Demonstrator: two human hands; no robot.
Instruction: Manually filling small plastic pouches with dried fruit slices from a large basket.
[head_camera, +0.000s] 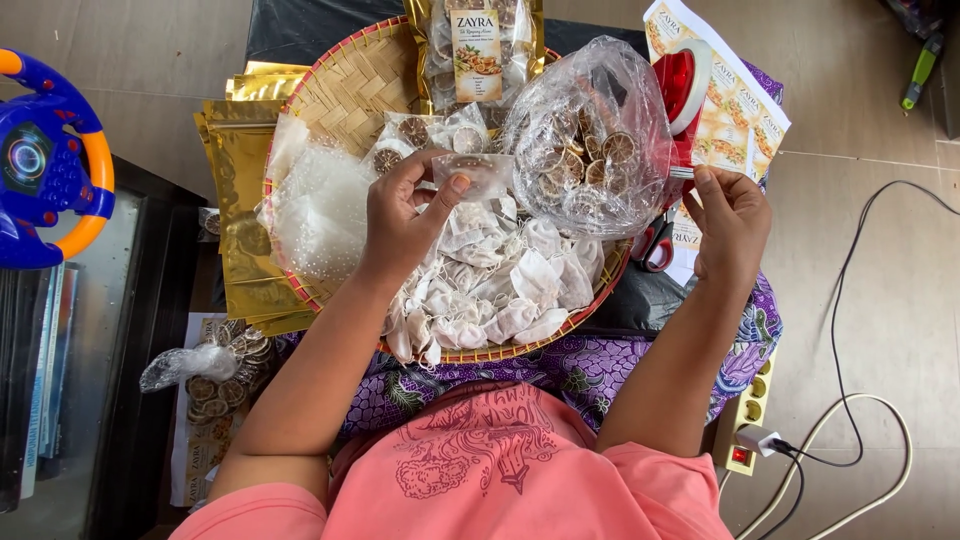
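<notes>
We see left hand (405, 215) pinching small clear pouch (475, 172) over woven tray (345, 85); right hand (730, 220) pinching tape strip (682, 173).

A small clear plastic pouch (478, 172) is held flat above a round woven tray (340, 90), just beside a clear bag of dried citrus slices (590, 150).

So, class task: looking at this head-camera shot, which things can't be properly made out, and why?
- Right hand: what its fingertips pinch is too small.
- Small clear pouch in left hand: contents blurred.
- Gold pouches: partly under woven tray.
- Toy steering wheel: cut by left edge.
</notes>
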